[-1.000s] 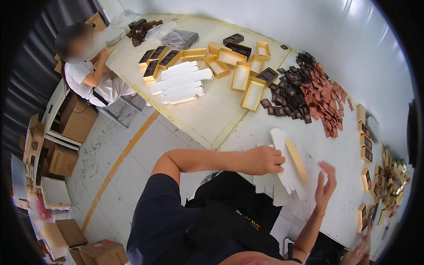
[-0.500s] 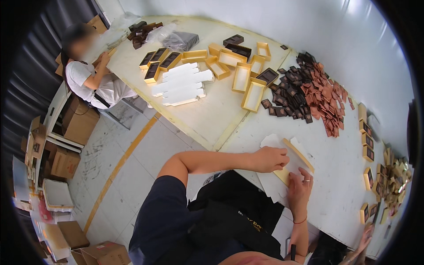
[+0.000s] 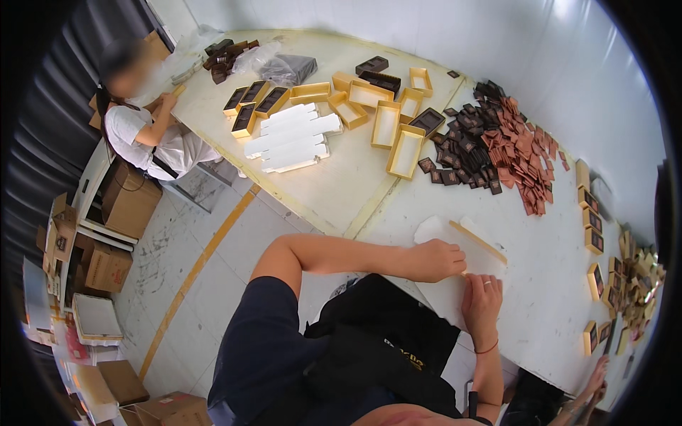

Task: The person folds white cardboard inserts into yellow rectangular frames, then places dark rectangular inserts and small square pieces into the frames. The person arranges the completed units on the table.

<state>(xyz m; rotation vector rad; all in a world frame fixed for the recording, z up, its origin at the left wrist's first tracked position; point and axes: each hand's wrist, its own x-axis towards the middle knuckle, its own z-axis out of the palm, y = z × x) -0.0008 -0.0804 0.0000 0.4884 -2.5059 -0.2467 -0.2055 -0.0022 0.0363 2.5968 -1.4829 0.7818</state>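
Note:
A part-folded card box blank point(image 3: 442, 298), white with a narrow gold strip point(image 3: 482, 243) along its far side, lies on the table in front of me. My left hand point(image 3: 435, 260) reaches across from the left, its fingers curled and pinching at the blank's near side. Just right of it, my right hand point(image 3: 483, 304), with a ring on one finger, is bent over the same side with fingers closed on the card. The fingertips nearly meet. The part of the card under them is hidden.
Gold boxes point(image 3: 406, 151), a stack of flat white blanks point(image 3: 293, 138) and a pile of small dark and reddish-brown squares point(image 3: 522, 153) lie beyond my hands. Filled boxes point(image 3: 593, 241) stand at the right. Another person point(image 3: 131, 128) sits far left; another's hand point(image 3: 595, 380) shows lower right.
My right hand's raised, spread fingers have come down and closed over the blank's near side. The gold strip seen there earlier is now covered. My left hand stays nearly in place.

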